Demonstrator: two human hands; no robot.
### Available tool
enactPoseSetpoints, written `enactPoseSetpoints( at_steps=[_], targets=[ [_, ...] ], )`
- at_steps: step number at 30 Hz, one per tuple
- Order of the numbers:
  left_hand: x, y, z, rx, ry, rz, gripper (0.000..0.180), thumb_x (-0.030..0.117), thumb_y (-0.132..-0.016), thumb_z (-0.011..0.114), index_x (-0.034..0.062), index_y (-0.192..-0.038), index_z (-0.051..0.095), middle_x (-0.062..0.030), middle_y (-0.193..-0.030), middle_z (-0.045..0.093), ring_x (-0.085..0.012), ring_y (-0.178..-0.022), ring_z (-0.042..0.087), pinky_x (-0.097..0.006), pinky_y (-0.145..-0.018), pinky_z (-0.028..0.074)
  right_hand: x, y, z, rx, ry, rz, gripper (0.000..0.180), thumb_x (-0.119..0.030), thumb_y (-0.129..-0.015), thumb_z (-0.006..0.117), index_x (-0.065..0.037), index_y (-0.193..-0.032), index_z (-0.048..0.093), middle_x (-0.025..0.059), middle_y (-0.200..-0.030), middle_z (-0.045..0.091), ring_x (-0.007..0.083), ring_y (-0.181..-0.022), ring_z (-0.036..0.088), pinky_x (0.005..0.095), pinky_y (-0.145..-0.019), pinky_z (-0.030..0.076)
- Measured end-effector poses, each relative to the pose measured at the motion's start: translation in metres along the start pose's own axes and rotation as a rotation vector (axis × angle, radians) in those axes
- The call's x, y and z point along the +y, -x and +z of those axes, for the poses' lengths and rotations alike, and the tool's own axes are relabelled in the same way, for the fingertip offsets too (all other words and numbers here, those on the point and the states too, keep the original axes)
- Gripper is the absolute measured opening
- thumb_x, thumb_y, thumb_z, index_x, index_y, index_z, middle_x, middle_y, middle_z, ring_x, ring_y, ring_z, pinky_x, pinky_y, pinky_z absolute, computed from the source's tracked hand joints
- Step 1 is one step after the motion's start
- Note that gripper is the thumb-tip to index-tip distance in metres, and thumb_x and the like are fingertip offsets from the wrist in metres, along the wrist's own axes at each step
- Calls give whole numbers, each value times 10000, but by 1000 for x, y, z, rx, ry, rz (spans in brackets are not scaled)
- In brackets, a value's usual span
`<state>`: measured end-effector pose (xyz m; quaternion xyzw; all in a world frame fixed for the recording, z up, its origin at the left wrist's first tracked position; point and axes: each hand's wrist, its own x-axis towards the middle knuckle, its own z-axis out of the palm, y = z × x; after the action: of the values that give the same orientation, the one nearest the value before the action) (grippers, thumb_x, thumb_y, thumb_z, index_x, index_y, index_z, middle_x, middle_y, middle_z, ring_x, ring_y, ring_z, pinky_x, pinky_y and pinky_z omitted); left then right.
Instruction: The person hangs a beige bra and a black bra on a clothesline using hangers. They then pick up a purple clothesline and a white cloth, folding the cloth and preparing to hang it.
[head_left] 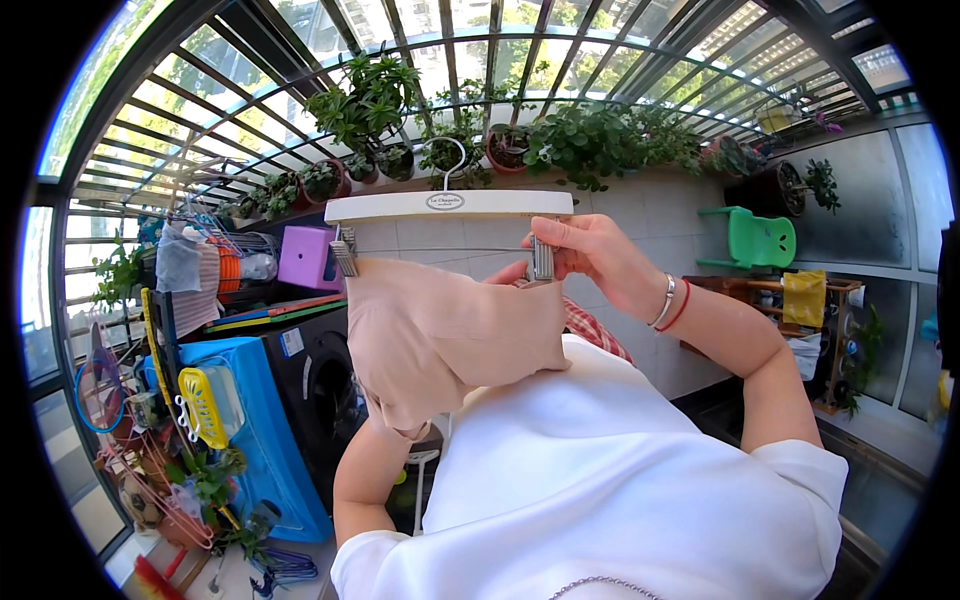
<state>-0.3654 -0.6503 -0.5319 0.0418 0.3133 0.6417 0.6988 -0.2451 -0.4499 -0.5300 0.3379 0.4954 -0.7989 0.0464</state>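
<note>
A white hanger (520, 204) with a metal hook and two metal clips is held up in front of me. From the clips hangs a beige, smooth stretchy garment (450, 330), perhaps shorts or underwear. The left clip (345, 252) grips its upper left corner. At its upper right corner, my right hand (590, 258) is closed on the right clip (542, 257), thumb in front. My left forearm (372, 475) rises behind the garment, which hides most of that hand. A fingertip shows above the cloth near the right clip; whose it is I cannot tell.
Potted plants (590, 140) line the barred window ahead. On the left stand a black front-loading washing machine (315, 380), a blue plastic tub (250, 440) and a purple stool (308, 257). A green child's chair (760, 238) and a wooden rack (740, 300) are on the right.
</note>
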Motion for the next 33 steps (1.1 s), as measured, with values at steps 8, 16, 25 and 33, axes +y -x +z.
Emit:
enactPoseSetpoints(
  at_steps=[8, 16, 25, 33],
  targets=[
    [18, 3, 10, -96, 442, -54, 647, 346, -980, 463, 2, -1474, 227, -135, -1409, 426, -149, -1191, 502, -264, -1030, 388, -1, -8, 8, 13, -44, -23, 337, -367, -915, 621, -46, -1000, 675, 21, -960, 666, 95, -906, 587, 272, -866, 415],
    [27, -2, 4, -106, 122, 76, 627, 313, -986, 479, -33, -1456, 251, -141, -1424, 411, -157, -1215, 493, -273, -1039, 387, -12, -7, 8, 10, -62, -68, 311, -343, -929, 603, -51, -1003, 678, 26, -964, 666, 101, -914, 583, 288, -895, 405],
    [16, -7, -15, -105, -124, 143, 752, 455, -961, 466, -30, -1466, 190, -186, -1484, 310, -252, -1298, 438, -365, -1089, 372, -17, -5, 13, -18, -89, -88, 313, -323, -932, 603, -30, -1015, 674, 39, -976, 667, 114, -922, 585, 299, -919, 407],
    [24, -9, -10, -89, 19, 94, 744, 458, -957, 477, 8, -1477, 191, -177, -1466, 341, -250, -1275, 462, -358, -1067, 397, -18, -1, 19, -134, -208, -97, 240, -284, -932, 592, -55, -951, 662, 147, -1161, 648, 172, -1038, 597, 331, -964, 419]
  ],
)
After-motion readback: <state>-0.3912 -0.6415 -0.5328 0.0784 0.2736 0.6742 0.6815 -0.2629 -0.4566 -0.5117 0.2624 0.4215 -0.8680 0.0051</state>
